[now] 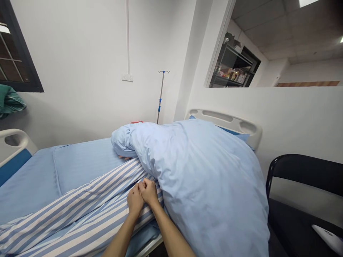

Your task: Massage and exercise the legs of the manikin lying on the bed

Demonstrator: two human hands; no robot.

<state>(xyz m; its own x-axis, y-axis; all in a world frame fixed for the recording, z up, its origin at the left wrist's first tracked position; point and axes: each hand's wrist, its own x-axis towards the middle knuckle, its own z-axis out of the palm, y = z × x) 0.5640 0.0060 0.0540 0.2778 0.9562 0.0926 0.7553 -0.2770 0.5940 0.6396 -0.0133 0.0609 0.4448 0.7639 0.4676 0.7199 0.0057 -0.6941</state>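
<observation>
From here, left hand [135,198] and right hand [149,191] touch, curled into fists on striped trousers [107,218] beside the blue quilt [209,178]; I can't tell whether they pinch anything.

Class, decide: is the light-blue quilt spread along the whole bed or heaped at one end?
Heaped at one end: the quilt swells in puffy folds before the headboard, leaving the striped cloth largely uncovered.

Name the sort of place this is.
Likely a hospital or care room, perhaps a mock-up: there's a bed with a moulded headboard, an IV pole beyond it and a chair alongside.
</observation>
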